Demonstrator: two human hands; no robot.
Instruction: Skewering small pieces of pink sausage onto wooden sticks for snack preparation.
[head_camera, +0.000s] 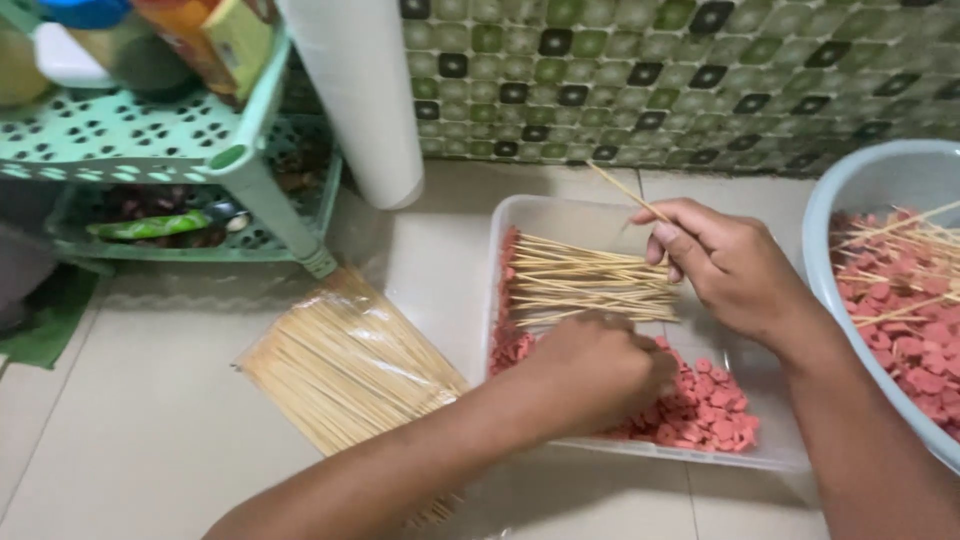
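Your right hand (735, 265) pinches a thin wooden stick (628, 193) above the clear plastic tray (560, 215), while your left hand (600, 370), fingers curled shut, digs into the small pink sausage pieces (705, 405), so I think threading comes next.

Tiled floor (150, 420) — bearing: clear plastic tray (560, 215), bagged bundle of bamboo skewers (340, 365), pale blue basin (850, 200), green plastic rack (250, 190), white roll (360, 100).
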